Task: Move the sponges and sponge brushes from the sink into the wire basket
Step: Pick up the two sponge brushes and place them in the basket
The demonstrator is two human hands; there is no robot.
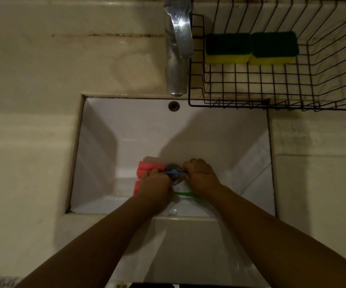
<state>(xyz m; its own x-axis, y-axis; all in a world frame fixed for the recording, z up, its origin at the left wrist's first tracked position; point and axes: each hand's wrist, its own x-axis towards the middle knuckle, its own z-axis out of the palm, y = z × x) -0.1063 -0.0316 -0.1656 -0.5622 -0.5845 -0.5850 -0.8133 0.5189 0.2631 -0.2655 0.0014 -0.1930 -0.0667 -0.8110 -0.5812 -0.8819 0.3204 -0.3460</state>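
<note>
A pale countertop (33, 125) surrounds a white rectangular sink (199, 134). At the counter's far right stands a black wire basket (230, 104), holding two yellow sponges with green scouring tops: one sponge (228, 47) on the left and a second sponge (273, 47) touching it on the right. A chrome faucet (178, 46) stands just left of the basket, with its spout over the sink's far edge. Both bare forearms reach down to the sink floor. The left hand (155, 187) lies over pink sponges (148, 169) beside the drain (174, 173); whether its fingers grip them cannot be told. The right hand (201, 175) has its fingers curled closed on a thin blue handle (174, 173) crossing the drain. A green handle (186, 194) lies under the right wrist.
</note>
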